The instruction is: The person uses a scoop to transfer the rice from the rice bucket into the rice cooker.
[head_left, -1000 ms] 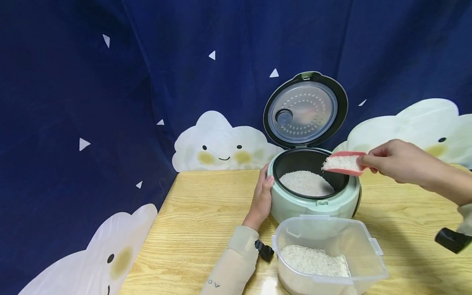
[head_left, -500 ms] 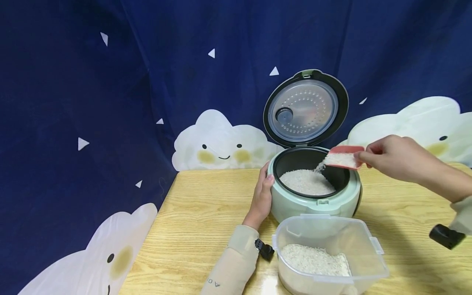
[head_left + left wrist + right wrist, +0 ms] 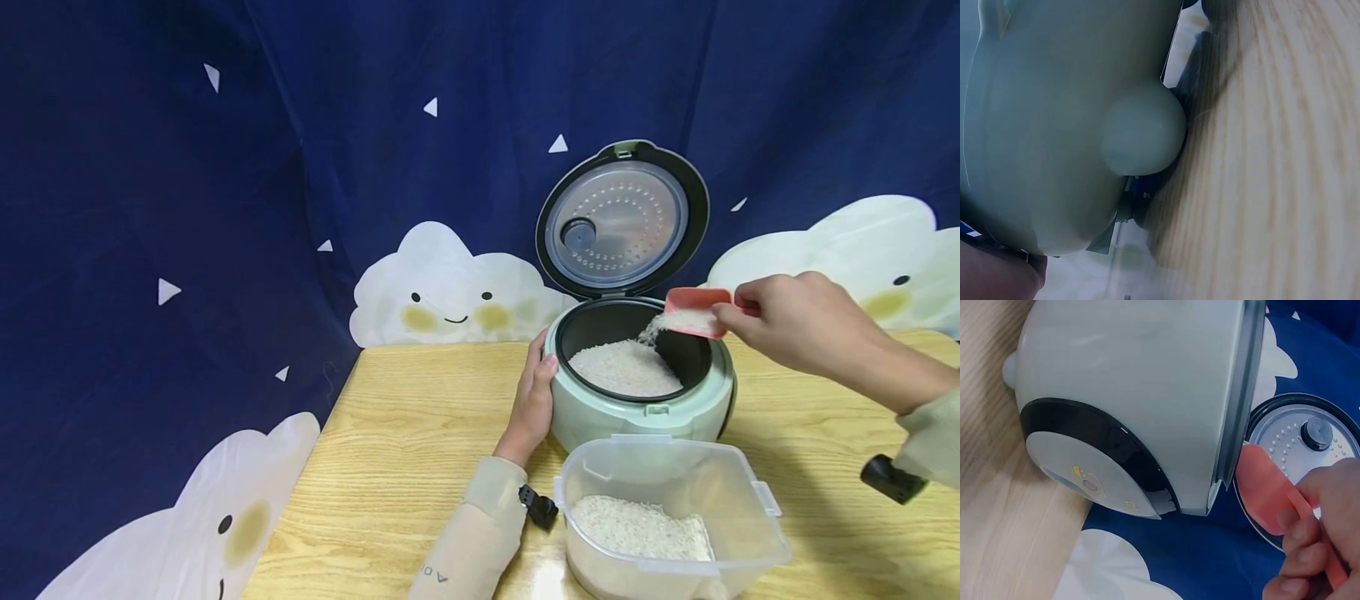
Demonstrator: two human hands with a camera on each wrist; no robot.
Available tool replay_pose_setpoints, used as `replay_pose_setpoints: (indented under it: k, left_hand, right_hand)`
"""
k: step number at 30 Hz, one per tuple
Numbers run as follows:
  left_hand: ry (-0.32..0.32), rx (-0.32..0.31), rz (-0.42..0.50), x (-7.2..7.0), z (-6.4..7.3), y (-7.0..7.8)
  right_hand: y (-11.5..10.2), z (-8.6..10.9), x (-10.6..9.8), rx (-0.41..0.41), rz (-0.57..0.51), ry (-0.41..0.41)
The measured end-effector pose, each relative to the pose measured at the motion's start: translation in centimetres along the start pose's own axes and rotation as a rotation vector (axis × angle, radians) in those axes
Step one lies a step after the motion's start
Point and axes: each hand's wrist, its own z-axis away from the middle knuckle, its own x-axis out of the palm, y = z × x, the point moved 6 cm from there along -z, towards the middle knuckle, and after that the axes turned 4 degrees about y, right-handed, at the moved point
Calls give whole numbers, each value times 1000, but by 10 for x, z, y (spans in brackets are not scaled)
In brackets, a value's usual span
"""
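Observation:
My right hand [image 3: 802,321] grips the handle of a pink scoop [image 3: 1266,487], fingers curled round it in the right wrist view. The scoop tilts over the right rim of a pale green rice cooker [image 3: 637,421], and rice [image 3: 651,330] streams from its lip into the black inner pot. A mound of rice [image 3: 622,368] lies in that pot. Against the cooker's left side rests my left hand [image 3: 534,396], thumb near the rim; its other fingers are mostly hidden behind the body. In the left wrist view only a bit of that hand [image 3: 997,275] shows.
The cooker's lid [image 3: 622,221] stands up at the back. In front of the cooker is a clear plastic container [image 3: 750,533] with rice inside. Both stand on a wooden table [image 3: 405,433]. A blue curtain [image 3: 450,167] with clouds hangs behind.
The scoop has tipped further and moved slightly up and left with my right hand. Rice now pours from it, and its load has shrunk. My left hand stays put.

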Motion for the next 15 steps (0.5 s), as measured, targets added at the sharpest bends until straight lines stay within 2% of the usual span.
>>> replay_pose_setpoints:
  k: [6,10,15]
  left_hand:
    - [-4,2,3,0,-1,1]
    - [-2,-2,3,0,-1,0]
    - [2,-5,4,0,-1,-1]
  right_hand:
    - [-11,5,-3,-85,70,64]
    - [-17,9,-5,-125,81,95]
    - [-24,12,-7,-142,83,109]
